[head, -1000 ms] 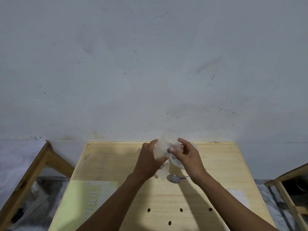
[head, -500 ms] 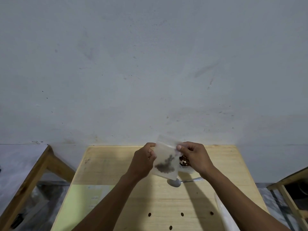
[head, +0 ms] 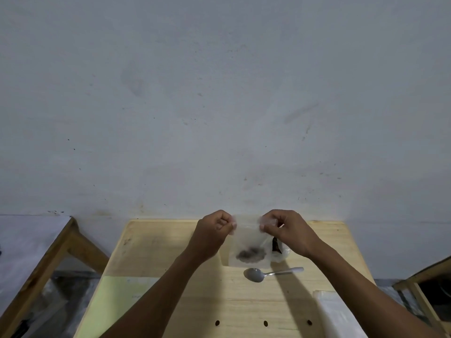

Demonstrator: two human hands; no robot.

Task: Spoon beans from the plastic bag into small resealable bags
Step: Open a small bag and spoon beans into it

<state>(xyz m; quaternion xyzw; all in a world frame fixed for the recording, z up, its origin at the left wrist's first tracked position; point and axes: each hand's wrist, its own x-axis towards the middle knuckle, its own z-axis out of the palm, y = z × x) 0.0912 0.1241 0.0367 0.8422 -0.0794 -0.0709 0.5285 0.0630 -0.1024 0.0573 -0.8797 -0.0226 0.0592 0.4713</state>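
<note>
Head view showed me the pale wooden tabletop (head: 151, 242) against a blank wall, and a second before it had shown a tighter scene: then both hands were bunched together over the bean supply, whereas now they had spread apart and held the small resealable bag (head: 249, 250) stretched flat between them. My left hand (head: 214, 230) pinched one top corner and my right hand (head: 288, 230) pinched the other, fingers curled on the film, the bag hanging above the tabletop with a dark clump of beans (head: 250, 255) settled at its bottom. I judged this portion filled and the strip ready for pressing shut. The spoon (head: 268, 273) lay idle on the tabletop just below the bag, bowl empty as far as I could tell. Of the plastic bag (head: 280, 252) of beans I saw only a sliver behind my right wrist. I could not make out whether the seal was closed. A white sheet (head: 334, 311), possibly spare bags, was half hidden by my right forearm.
</note>
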